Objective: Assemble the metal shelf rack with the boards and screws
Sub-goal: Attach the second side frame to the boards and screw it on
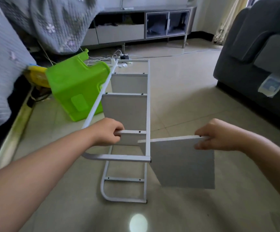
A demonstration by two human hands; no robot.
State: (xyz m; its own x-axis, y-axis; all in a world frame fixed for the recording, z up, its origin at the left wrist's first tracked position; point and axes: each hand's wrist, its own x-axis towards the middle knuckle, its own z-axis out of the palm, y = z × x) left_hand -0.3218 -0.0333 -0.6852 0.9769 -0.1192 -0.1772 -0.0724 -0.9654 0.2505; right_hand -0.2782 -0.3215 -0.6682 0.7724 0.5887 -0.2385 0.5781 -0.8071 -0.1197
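A white metal rack frame [147, 106] stretches away from me over the tiled floor, its curved foot [105, 190] nearest to me. Two grey boards [127, 108] sit between its rails further out. My left hand [107, 132] grips the left end of a crossbar [132, 132] of the frame. My right hand [218, 135] pinches the right edge of a loose grey board [182, 161]. That board hangs tilted, with its left end poking through the frame beside the right rail.
A green plastic stool [75, 86] lies on its side just left of the frame. A quilt-covered bed [0, 67] is at far left, a grey sofa [256, 56] at right. A power strip with cables [119, 58] lies beyond the frame, before a TV cabinet [152, 25].
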